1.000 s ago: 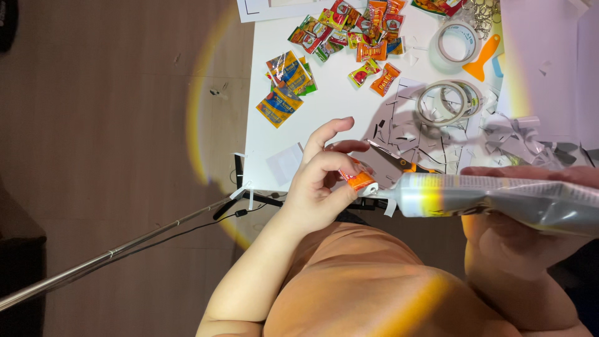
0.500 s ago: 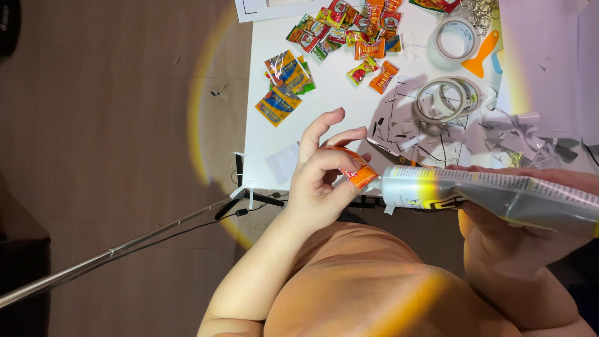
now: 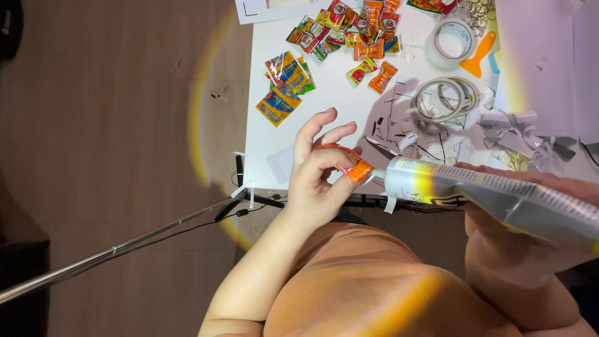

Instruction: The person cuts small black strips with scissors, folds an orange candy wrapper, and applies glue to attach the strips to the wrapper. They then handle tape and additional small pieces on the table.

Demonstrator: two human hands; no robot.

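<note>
So the big silver tube (image 3: 499, 200) is the only real container here; it lies sideways across the lower right, nozzle end pointing left, and what's inside doesn't show; its tip sits just beside the small orange sachet (image 3: 349, 163). That sachet is pinched in the left hand (image 3: 318, 178) between thumb and curled index finger, other fingers fanned up and loose; the hand hovers over the near edge of the white tabletop (image 3: 324, 100), wrist bent back toward the body. The right hand (image 3: 530, 187) is wrapped around the tube from behind, mostly hidden by it, only fingertips peeking over the top. Further up the tabletop: a scatter of colourful sachets (image 3: 349, 34), two tape rolls (image 3: 444, 100), an orange scraper (image 3: 477, 56) and paper scraps (image 3: 424, 140).
</note>
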